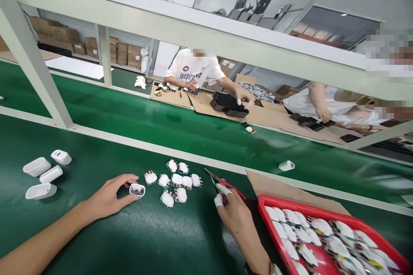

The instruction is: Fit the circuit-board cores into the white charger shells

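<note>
My left hand (111, 195) grips a white charger housing (137, 190) between thumb and fingers; its open end faces me and shows electronic parts inside. My right hand (234, 210), with white covers on thumb and index fingertips, is closed on red-handled pliers (222, 180). Their jaws point up and left, and part of the handles is hidden by the fingers. Between my hands lie several circuit boards topped with white pads (177, 179). Several white charger housings (41, 190) rest left of my left hand.
A red tray (267, 219) full of padded circuit boards stands at right on brown cardboard (290, 189). A conveyor belt (155, 116) runs beyond the bench, carrying one white housing (286, 166). A frame bar (193, 21) crosses above. Two co-workers sit opposite, near black trays (229, 104).
</note>
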`<act>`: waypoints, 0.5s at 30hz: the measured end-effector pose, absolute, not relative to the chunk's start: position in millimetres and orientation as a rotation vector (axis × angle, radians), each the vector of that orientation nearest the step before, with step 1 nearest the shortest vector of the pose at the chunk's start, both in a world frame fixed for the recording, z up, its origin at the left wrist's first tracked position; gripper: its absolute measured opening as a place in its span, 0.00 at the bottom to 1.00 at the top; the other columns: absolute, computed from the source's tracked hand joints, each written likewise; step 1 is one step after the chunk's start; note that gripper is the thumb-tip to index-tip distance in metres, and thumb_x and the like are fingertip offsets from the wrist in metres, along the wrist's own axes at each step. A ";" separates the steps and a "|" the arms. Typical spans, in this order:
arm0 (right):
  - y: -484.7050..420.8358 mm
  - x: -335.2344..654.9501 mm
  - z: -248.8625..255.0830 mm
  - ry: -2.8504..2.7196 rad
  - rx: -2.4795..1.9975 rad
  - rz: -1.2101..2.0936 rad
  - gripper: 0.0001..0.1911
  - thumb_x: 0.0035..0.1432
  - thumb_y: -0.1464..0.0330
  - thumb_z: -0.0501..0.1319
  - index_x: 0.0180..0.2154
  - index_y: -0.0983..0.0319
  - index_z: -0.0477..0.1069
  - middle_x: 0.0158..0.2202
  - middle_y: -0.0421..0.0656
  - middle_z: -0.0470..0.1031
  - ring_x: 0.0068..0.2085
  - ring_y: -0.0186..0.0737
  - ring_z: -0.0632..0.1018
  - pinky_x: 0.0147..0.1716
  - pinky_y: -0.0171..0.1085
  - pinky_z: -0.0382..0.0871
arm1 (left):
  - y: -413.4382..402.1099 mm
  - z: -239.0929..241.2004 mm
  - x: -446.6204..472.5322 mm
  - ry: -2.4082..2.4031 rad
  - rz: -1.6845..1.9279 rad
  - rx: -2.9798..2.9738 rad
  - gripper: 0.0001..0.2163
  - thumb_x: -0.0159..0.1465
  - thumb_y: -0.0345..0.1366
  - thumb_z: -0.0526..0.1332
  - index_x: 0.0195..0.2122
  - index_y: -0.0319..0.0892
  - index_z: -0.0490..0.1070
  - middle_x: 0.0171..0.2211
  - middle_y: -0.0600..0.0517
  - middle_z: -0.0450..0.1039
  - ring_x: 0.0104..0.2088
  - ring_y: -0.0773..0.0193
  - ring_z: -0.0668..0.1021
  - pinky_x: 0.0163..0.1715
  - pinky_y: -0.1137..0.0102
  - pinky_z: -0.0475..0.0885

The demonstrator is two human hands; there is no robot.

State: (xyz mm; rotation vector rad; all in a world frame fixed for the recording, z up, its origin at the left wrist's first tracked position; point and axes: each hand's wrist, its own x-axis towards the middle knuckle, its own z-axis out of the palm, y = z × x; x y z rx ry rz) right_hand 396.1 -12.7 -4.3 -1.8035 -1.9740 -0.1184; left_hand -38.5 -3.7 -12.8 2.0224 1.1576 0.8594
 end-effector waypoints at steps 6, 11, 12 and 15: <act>-25.1 289.5 40.8 -2.225 -1.072 0.295 0.20 0.69 0.74 0.53 0.59 0.56 0.69 0.46 0.48 0.75 0.39 0.43 0.79 0.37 0.41 0.79 | -3.3 -9.0 -40.3 1.139 0.846 2.041 0.24 0.66 0.42 0.71 0.62 0.49 0.70 0.49 0.49 0.82 0.46 0.57 0.83 0.48 0.63 0.81; -21.5 230.8 36.4 -2.568 -0.920 0.008 0.14 0.56 0.81 0.52 0.36 0.59 0.68 0.44 0.50 0.73 0.34 0.44 0.75 0.28 0.42 0.75 | -4.1 -8.0 -40.7 1.143 0.873 2.036 0.21 0.68 0.41 0.69 0.61 0.50 0.71 0.48 0.51 0.81 0.44 0.60 0.83 0.48 0.65 0.80; -19.1 227.7 33.9 -2.593 -0.918 -0.029 0.13 0.54 0.82 0.52 0.34 0.58 0.67 0.43 0.50 0.72 0.34 0.45 0.74 0.28 0.42 0.75 | -4.1 -8.2 -40.4 1.146 0.874 2.027 0.21 0.68 0.41 0.69 0.60 0.50 0.71 0.48 0.51 0.81 0.44 0.61 0.82 0.47 0.66 0.80; -13.0 227.4 29.8 -2.626 -0.928 -0.051 0.13 0.51 0.82 0.54 0.33 0.57 0.65 0.44 0.50 0.72 0.35 0.45 0.74 0.27 0.42 0.74 | -3.9 -8.7 -39.3 1.133 0.874 2.006 0.22 0.68 0.40 0.69 0.61 0.49 0.70 0.48 0.51 0.81 0.44 0.61 0.82 0.48 0.65 0.80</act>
